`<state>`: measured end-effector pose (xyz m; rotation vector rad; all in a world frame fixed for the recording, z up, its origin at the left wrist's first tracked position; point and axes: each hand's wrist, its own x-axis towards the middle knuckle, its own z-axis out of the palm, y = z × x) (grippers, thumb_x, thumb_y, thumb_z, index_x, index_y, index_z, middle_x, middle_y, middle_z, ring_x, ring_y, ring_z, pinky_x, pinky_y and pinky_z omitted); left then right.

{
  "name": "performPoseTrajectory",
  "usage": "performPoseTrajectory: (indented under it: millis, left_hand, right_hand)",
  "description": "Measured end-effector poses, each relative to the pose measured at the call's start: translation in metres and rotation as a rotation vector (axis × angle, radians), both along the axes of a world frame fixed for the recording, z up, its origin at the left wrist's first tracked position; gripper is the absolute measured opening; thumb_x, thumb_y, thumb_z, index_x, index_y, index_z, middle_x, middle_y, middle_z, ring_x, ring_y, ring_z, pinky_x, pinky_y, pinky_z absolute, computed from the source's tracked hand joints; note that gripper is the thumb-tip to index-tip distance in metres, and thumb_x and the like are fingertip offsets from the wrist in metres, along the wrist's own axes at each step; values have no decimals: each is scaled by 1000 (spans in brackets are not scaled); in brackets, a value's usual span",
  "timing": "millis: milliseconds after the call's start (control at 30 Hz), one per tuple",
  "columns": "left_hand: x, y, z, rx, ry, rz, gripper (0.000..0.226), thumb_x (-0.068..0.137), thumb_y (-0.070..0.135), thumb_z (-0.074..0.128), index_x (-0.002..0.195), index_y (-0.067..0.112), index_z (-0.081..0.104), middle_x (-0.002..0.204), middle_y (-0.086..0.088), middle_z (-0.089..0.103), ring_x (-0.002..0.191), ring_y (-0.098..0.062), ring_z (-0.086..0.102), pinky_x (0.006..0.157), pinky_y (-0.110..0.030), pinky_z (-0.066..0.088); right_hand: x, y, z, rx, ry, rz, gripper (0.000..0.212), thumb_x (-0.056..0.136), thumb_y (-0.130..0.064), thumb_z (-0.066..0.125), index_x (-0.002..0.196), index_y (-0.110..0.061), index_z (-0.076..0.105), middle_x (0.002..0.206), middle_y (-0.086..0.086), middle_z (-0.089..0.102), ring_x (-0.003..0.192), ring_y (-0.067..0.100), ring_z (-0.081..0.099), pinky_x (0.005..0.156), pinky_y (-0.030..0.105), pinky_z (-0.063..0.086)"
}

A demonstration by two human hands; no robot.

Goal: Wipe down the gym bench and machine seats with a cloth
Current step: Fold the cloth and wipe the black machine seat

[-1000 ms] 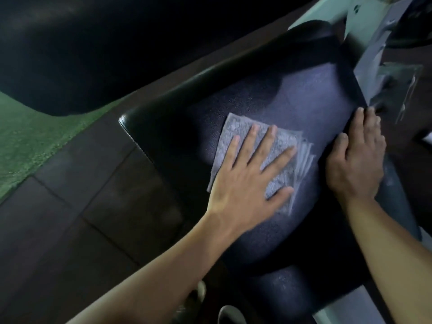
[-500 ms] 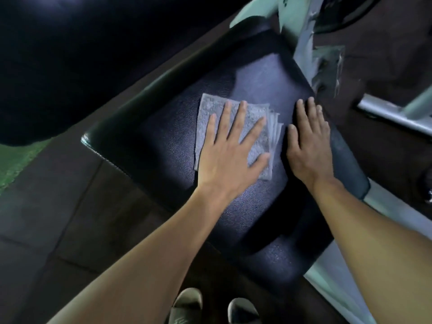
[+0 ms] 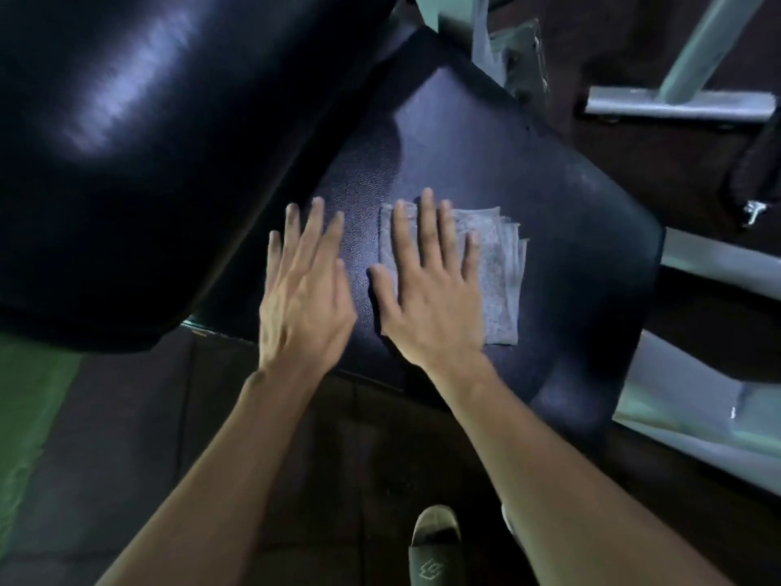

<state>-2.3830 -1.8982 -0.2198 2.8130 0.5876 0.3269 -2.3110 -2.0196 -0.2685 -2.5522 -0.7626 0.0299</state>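
A folded grey cloth (image 3: 501,268) lies flat on the dark padded machine seat (image 3: 549,171). My right hand (image 3: 431,298) presses on the cloth's left half with its fingers straight and spread. To the left of the cloth, my left hand (image 3: 304,298) rests flat on the bare seat with straight fingers, close to the seat's near left edge. A large glossy black pad (image 3: 148,141) hangs over the seat's left side.
The machine's pale metal frame (image 3: 680,99) runs behind and to the right of the seat, with a bracket (image 3: 520,57) at the seat's far end. Dark floor tiles (image 3: 126,458) and a green mat (image 3: 29,416) lie below. My shoe (image 3: 435,547) stands near the bottom edge.
The cloth has passed from under my left hand to under my right hand. My left hand now lies on the bare seat left of it. The view has swung toward the big pad.
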Motion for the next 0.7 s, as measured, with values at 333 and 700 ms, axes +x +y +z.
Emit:
performPoseTrajectory:
  millis: [333, 700]
  left_hand:
    - [57, -43, -17, 178, 149, -428, 55, 105, 26, 34, 157, 8, 36, 168, -16, 24, 159, -31, 15, 129, -47, 9]
    - [109, -73, -36, 294, 239, -451, 64, 108, 39, 25, 164, 12, 13, 173, -10, 6, 160, -26, -2, 130, -46, -1]
  right_hand:
    - [-51, -113, -46, -69, -37, 93, 58, 108, -47, 19, 163, -28, 18, 172, -2, 10, 159, 18, 3, 127, 52, 15]
    - [-22, -121, -49, -81, 225, -445, 74, 101, -59, 3, 163, -20, -9, 171, 1, -17, 157, 19, -20, 128, 46, -6]
